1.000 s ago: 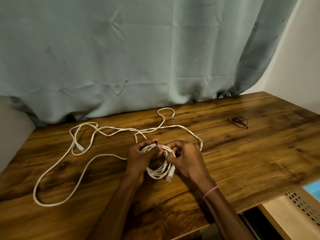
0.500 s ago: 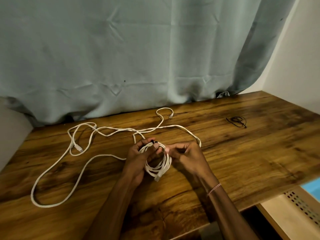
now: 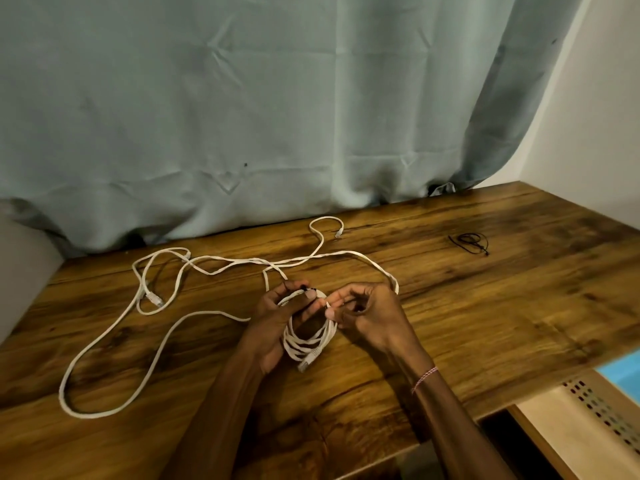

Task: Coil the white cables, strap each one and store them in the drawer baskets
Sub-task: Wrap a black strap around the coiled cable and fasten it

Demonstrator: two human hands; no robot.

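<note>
The left hand grips the coil of white cable, its fingers curled round the coil's left side and its thumb on the far top; this hold looks meant to stop the loops springing apart. The coil sits at the middle of the table, its plug hanging at the near end; whether it rests on the wood or hangs just over it, I cannot tell.

The right hand is closed in a pinch on the coil's far right edge, thumb against fingertips; just beside that pinch a small dark piece shows at the top of the coil. It is probably a strap being worked round the bundle, though it is too small to be sure. With 2 hands at 1 spot, the step in hand looks like strapping rather than winding.

The loose white cable sprawls over the left and far parts of the table, not yet coiled; 1 strand passes behind the right hand, and whether it joins the coil is hidden. A black tie lies far right, well apart, likely kept for a later coil; the drawer basket stands open at the near right below the table edge, handy for storing, which is not yet done.
</note>
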